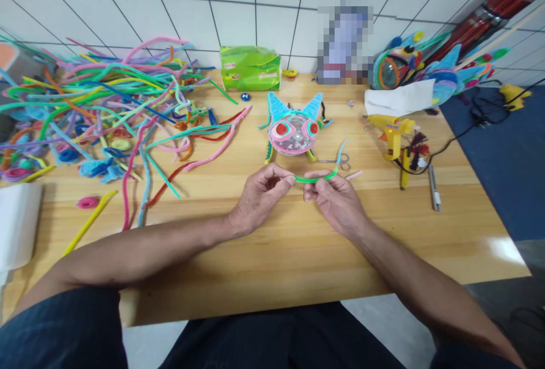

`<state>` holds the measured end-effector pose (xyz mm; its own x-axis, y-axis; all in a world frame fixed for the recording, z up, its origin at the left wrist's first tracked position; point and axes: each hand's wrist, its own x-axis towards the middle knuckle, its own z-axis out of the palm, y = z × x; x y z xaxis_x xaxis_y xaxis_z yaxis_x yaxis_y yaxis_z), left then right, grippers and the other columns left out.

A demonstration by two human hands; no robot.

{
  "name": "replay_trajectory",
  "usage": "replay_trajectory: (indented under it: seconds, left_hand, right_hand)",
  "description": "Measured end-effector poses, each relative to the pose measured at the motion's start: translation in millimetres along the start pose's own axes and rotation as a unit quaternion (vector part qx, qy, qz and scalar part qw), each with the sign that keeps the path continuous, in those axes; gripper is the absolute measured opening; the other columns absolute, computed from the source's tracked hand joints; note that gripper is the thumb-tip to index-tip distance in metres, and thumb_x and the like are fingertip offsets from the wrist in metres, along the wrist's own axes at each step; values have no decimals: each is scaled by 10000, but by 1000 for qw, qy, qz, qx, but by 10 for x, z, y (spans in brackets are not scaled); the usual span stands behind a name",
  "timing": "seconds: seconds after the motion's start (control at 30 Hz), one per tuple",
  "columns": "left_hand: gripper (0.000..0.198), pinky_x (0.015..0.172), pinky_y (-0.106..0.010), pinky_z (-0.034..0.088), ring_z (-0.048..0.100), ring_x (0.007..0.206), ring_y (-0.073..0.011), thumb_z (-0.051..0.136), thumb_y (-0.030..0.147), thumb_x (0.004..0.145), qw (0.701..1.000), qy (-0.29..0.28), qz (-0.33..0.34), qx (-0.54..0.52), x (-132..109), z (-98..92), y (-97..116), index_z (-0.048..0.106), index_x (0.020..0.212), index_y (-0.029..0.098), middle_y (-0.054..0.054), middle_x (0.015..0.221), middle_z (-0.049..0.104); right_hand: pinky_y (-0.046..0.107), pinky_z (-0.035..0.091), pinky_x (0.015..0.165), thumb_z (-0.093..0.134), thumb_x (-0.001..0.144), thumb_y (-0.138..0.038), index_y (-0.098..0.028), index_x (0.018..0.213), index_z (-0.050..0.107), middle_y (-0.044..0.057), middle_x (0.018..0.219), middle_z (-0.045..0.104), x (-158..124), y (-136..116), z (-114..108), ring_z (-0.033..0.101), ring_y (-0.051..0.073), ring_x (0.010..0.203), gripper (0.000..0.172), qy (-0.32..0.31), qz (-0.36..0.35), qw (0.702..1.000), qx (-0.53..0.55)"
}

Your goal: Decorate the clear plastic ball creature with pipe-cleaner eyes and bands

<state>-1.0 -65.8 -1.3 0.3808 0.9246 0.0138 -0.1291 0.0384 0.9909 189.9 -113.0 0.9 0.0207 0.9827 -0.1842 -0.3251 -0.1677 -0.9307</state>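
Observation:
A short green pipe cleaner point(310, 179) is stretched between my two hands above the wooden table. My left hand point(264, 190) pinches its left end between thumb and fingers. Further right, my right hand point(336, 197) grips the same piece near its right end, where a light blue length point(342, 152) sticks upward. Just beyond my hands stands a craft animal figure point(293, 130) with blue pointed ears, red round eyes and a clear body edged in pink. Small scissors point(340, 160) lie beside the figure, partly hidden by the blue length.
A large tangle of coloured pipe cleaners point(114, 96) covers the table's left side. At the back sits a green tissue pack point(250, 69). A yellow glue gun point(392, 130) with a black cord, a pen-like cutter point(434, 187), a red flask point(489, 20) and other craft figures occupy the right.

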Motion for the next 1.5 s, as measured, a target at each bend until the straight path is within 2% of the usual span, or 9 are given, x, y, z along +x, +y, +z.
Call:
replay_trajectory:
  seconds: [0.1,0.23,0.37,0.53,0.77,0.9,1.17,1.43,1.5]
  left_hand:
    - [356,679,-257,429,480,678,-107,795,521,910,999,-43,-10,2,-23,4,26,687,874,183,31,733,600]
    - [378,631,-242,389,446,656,-97,754,540,926,985,-156,-72,3,-56,14,110,665,867,176,44,706,546]
    - [411,519,-209,301,338,550,-64,781,559,882,945,-273,-178,-38,-55,23,138,619,843,184,84,636,442]
    - [464,437,-192,291,373,463,-44,855,575,825,909,-317,-258,-81,-8,12,126,604,827,185,78,626,510]
    - [595,411,-193,314,447,463,-29,844,722,799,926,-267,-240,-114,48,13,79,663,891,163,8,820,671]
    - [578,420,-182,285,413,456,-25,858,698,792,938,-261,-216,-79,52,22,6,634,797,165,37,704,615]
    - [642,463,-173,276,342,441,-24,910,680,764,950,-172,-206,-162,-47,84,70,479,740,204,104,517,458]
    - [579,422,-194,325,480,460,-22,916,646,782,917,-228,-258,-204,-19,19,52,662,945,152,8,856,691]
    - [577,410,-197,335,480,452,-28,898,652,799,917,-236,-257,-193,2,3,50,657,964,155,15,842,685]
  right_hand:
    - [341,593,727,867,838,-675,-257,891,823,13,771,754,-11,-26,-26,694,170,699,423,39,-61,993,-92]
    - [344,592,708,803,892,-694,-259,795,799,10,702,726,-38,-191,-85,695,185,678,446,51,-131,963,-230]
    - [314,580,644,805,889,-689,-255,729,776,7,689,708,-67,-292,-88,660,169,632,463,4,-130,953,-274]
    - [291,569,620,788,888,-717,-245,731,779,4,664,684,-44,-281,-103,645,157,615,498,-29,-115,956,-269]
    - [299,537,594,792,837,-785,-236,742,768,-2,637,676,5,-239,-99,614,148,590,558,-30,-75,968,-237]
    - [299,530,599,787,832,-801,-241,764,776,-5,651,677,16,-214,-108,612,141,594,564,-40,-55,970,-232]
    - [318,519,660,842,855,-697,-244,800,775,-8,698,713,-31,-145,-144,628,149,633,461,52,-103,981,-153]
    - [296,529,605,933,752,-675,-235,751,751,-13,675,684,30,-214,-138,620,140,600,475,56,-75,992,-83]
    - [284,526,587,946,737,-665,-232,745,747,-13,685,683,45,-230,-146,600,131,590,477,55,-67,993,-77]
